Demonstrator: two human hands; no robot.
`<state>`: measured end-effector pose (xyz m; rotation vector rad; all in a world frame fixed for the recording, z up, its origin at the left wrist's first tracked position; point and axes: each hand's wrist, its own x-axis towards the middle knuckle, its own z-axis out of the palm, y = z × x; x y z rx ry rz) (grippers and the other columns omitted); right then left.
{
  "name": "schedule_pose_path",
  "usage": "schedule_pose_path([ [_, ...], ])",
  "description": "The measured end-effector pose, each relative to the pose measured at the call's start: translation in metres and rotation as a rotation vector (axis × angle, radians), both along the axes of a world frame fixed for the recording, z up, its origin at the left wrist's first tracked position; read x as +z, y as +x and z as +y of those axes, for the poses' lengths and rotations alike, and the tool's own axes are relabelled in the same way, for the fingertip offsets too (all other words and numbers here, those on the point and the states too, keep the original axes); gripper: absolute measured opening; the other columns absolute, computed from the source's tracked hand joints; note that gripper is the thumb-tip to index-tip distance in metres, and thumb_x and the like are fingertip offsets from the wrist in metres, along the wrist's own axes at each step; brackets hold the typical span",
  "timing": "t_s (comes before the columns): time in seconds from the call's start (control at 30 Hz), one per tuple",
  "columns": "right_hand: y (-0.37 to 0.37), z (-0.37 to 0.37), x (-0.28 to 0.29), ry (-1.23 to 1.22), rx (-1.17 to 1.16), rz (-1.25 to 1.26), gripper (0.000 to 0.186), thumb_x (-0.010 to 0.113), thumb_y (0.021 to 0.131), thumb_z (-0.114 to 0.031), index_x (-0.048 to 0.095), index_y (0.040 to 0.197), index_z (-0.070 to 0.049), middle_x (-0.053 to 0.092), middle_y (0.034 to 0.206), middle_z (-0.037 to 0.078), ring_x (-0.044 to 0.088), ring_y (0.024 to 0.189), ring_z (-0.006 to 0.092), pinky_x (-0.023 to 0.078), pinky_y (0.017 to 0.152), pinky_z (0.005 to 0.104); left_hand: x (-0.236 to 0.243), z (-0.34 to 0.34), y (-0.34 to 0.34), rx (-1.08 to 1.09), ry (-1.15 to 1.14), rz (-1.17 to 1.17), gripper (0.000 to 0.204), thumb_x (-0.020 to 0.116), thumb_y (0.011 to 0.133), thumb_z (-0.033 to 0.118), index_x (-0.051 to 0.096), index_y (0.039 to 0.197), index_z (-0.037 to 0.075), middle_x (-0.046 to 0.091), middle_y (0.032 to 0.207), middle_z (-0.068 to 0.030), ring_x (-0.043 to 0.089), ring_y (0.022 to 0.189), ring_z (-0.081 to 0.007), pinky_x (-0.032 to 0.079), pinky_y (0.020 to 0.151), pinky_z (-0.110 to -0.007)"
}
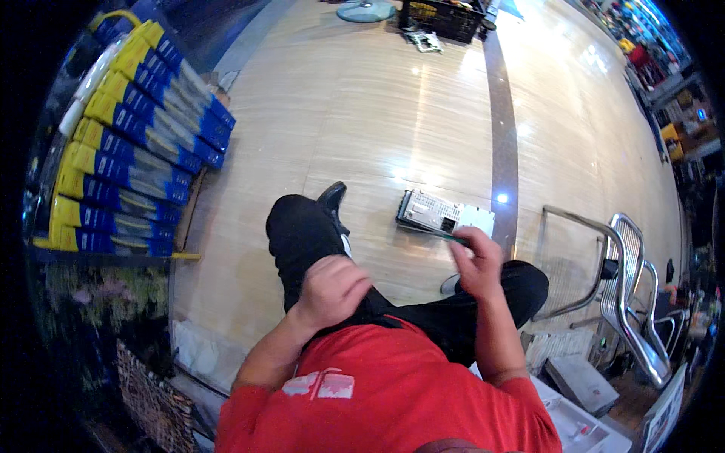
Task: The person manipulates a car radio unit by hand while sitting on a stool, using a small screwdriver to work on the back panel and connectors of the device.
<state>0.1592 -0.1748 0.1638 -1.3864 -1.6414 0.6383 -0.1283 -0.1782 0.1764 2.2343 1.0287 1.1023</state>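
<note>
On the floor in front of me lies a flat silver metal unit (434, 211) with a perforated top and a dark side. A white piece (476, 220) adjoins its right end. My right hand (479, 263) is just right of and nearer than the unit, fingers closed on a slim dark-and-green rod (458, 239). The rod points left toward the unit's near edge; whether they touch is unclear. Above my right thigh hovers nothing else. My left hand (331, 290) is over my left thigh, its fingers curled in; anything inside them is hidden.
At the left stands a rack of blue-and-yellow boxes (143, 143). A chrome-framed chair (623, 279) is on the right, with a grey box (580, 383) and a white drawer (578, 426) near it. A black crate (445, 19) and a round glass-like base (365, 10) sit far ahead.
</note>
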Motion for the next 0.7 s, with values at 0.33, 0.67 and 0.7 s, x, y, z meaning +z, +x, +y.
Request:
schedule_pose_path([
  [0.33,0.039,-0.275,-0.008,-0.191,-0.987,0.251,0.008,0.059,0.093,0.002,0.059,0.101,0.000,0.058,0.080,0.003,0.054,0.065,0.0090,0.045,0.057,0.0237,0.014,0.048,0.218,-0.916,0.274,-0.310,0.028,0.072,0.080,0.023,0.049,0.069,0.011,0.049,0.068,-0.0071,0.055,0.063,-0.0274,0.043,0.057,-0.040],
  [0.67,0.040,-0.198,-0.011,-0.156,-0.716,0.127,0.012,0.065,0.090,0.001,0.063,0.102,0.003,0.064,0.088,0.007,0.061,0.074,0.0135,0.049,0.067,0.0255,-0.035,0.019,0.141,-0.770,0.120,-0.153,0.023,0.075,0.080,0.021,0.057,0.073,0.010,0.053,0.070,-0.0072,0.057,0.066,-0.0275,0.047,0.061,-0.040],
  [0.7,0.043,-0.172,-0.015,-0.114,-0.611,0.036,0.013,0.066,0.089,0.000,0.064,0.101,0.004,0.065,0.089,0.009,0.063,0.077,0.0149,0.050,0.069,0.0264,-0.040,0.018,0.113,-0.705,0.104,-0.086,0.021,0.076,0.080,0.020,0.059,0.074,0.009,0.054,0.070,-0.0076,0.058,0.066,-0.0280,0.047,0.061,-0.040],
])
